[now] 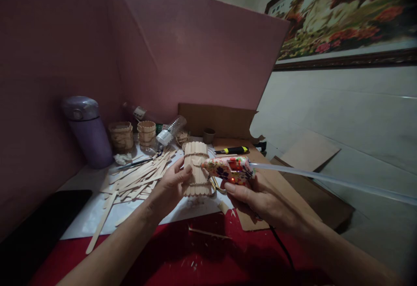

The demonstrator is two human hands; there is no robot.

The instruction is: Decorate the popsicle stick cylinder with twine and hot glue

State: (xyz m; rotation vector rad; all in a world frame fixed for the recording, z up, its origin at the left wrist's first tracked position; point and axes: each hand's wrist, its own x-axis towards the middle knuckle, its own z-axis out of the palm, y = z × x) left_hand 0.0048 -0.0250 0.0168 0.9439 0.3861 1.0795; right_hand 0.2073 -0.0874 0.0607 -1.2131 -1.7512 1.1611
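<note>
Above the near edge of the white sheet (81, 216), the left hand (169, 188) is curling around a small cup of wooden sticks (196, 169), thumb across its front and fingers wrapping behind, holding it upright in the air. The right hand (257, 199) is closing its fingers around the grip of a flower-patterned glue gun (230, 169), whose nozzle is touching the cup's side; a small red light is glowing on the gun, and a clear glue stick (325, 181) is trailing out behind it to the right. A loose heap of flat wooden sticks (137, 177) is lying on the sheet just left of the left hand. Farther back, a purple flask (87, 132) is standing by the pink wall, with two finished stick cups (133, 135) beside it, and a yellow-and-black cutter (232, 150) is resting on brown cardboard (283, 186).
</note>
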